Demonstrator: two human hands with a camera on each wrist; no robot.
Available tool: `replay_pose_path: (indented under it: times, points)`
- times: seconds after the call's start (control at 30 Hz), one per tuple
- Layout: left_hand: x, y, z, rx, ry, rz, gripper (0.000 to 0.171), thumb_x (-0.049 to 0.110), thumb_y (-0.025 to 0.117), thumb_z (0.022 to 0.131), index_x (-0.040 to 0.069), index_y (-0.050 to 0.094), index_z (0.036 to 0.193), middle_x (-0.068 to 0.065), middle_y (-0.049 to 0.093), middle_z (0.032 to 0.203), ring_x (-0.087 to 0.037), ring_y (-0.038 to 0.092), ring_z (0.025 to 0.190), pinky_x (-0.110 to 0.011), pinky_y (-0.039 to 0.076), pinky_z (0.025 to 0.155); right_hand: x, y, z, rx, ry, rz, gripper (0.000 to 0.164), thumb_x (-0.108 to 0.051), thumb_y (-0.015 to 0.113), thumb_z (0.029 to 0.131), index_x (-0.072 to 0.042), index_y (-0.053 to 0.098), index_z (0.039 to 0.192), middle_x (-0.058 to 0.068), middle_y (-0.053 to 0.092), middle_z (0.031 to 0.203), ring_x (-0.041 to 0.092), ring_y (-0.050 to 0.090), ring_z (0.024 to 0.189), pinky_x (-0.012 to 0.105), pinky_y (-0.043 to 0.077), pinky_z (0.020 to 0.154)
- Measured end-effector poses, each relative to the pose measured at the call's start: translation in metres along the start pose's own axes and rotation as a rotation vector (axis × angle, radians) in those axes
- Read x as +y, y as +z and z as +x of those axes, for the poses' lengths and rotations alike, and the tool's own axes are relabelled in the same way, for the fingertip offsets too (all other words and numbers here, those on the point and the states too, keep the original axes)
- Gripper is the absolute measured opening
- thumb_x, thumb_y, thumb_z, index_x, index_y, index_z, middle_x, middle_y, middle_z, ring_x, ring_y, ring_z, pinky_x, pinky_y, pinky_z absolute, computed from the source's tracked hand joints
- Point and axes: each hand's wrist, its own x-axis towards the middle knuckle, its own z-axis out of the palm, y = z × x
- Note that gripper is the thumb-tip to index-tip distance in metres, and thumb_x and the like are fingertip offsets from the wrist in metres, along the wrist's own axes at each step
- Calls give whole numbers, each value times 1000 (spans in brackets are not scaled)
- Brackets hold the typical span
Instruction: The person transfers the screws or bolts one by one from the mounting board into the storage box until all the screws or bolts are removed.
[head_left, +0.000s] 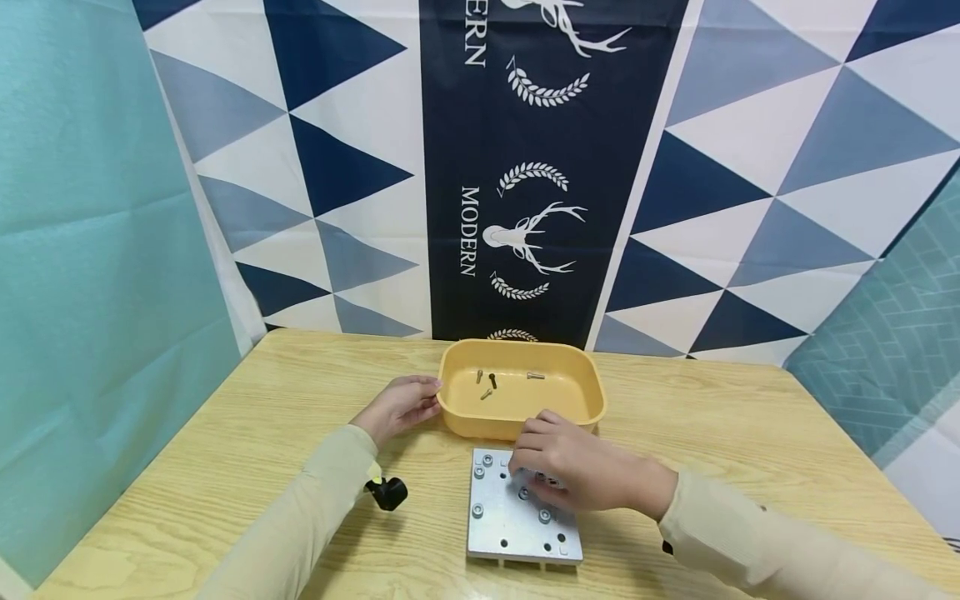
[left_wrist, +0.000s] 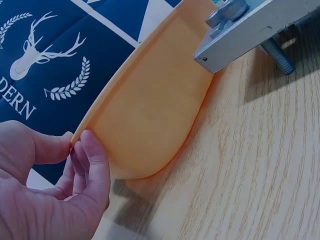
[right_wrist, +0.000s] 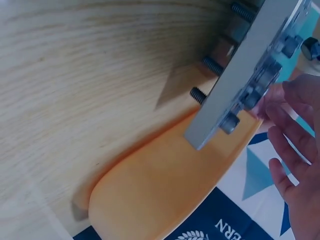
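My left hand [head_left: 405, 406] pinches the left rim of a yellow plastic bin [head_left: 491, 427]; in the left wrist view, thumb and fingers close on its edge [left_wrist: 107, 102]. Inside the bin lie several small screws, among them a black screw [head_left: 492, 381] and a silver screw [head_left: 535, 376]. In front of it stands a silver metal plate [head_left: 517, 533] with holes and several socket-head bolts [head_left: 477, 510]. My right hand [head_left: 566, 462] hovers over the plate's right rear part, fingers loosely bent. No held object shows in the right wrist view, where threaded bolt ends [right_wrist: 212, 65] project beneath the plate.
The wooden table [head_left: 300, 400] carries the bin and plate. Behind it hangs a patterned cloth [head_left: 360, 208] with triangles and deer heads. A teal curtain [head_left: 97, 250] borders the left side. A black wrist camera [head_left: 388, 493] juts from the left sleeve near the plate.
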Motion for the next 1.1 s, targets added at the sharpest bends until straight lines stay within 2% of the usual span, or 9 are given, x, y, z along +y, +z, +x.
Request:
replay_pose_path:
  times: [0.5, 0.83, 1.1]
  points:
    - [1, 0, 2, 6, -13, 9, 35, 9, 47, 101, -6, 45, 132, -2, 54, 84, -4, 52, 67, -10, 50, 59, -6, 2, -3, -130, 22, 18, 23, -18, 77, 78, -25, 65, 96, -15, 64, 93, 7, 51, 91, 26, 43, 83]
    - [2, 0, 1, 6, -11, 14, 36, 9, 47, 101, -7, 46, 132, -2, 54, 81, -3, 52, 64, -10, 50, 58, -9, 4, -2, -99, -11, 2, 17, -15, 75, 80, -22, 66, 93, -13, 64, 89, 7, 52, 89, 24, 43, 81]
    - [1, 0, 1, -4, -8, 25, 37, 9, 47, 101, -6, 44, 134, -2, 53, 83, -4, 52, 67, -10, 49, 59, -13, 5, -2, -106, 9, -19, 16, -15, 74, 80, -23, 67, 91, -14, 64, 88, 7, 53, 90, 24, 41, 81]
